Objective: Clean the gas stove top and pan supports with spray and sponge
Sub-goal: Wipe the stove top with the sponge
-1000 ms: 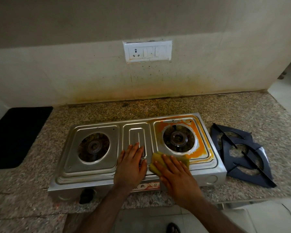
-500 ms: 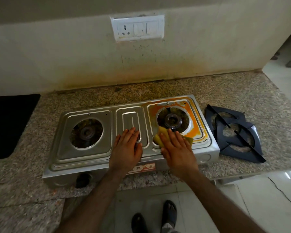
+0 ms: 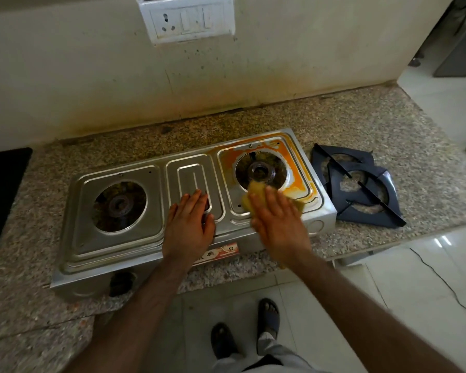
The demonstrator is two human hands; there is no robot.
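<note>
A two-burner steel gas stove (image 3: 124, 246) sits on the granite counter. Orange grime (image 3: 293, 168) rings its right burner (image 3: 261, 172). My right hand (image 3: 277, 222) presses a yellow sponge (image 3: 254, 191) flat against the stove top at the front edge of the right burner opening, fingers straight. My left hand (image 3: 189, 227) rests flat on the stove's middle panel, fingers straight. Two dark pan supports (image 3: 361, 187) lie stacked on the counter to the right of the stove. No spray bottle is in view.
The granite counter (image 3: 388, 125) ends at its right edge beside a tiled floor (image 3: 428, 292). A black mat (image 3: 0, 189) lies at the far left. A switch plate (image 3: 189, 18) is on the stained wall. My sandalled feet (image 3: 242, 335) stand below.
My right hand has pushed the sponge forward from the stove's front rim up to the right burner opening. The left hand stayed on the middle panel. The camera tilted downward.
</note>
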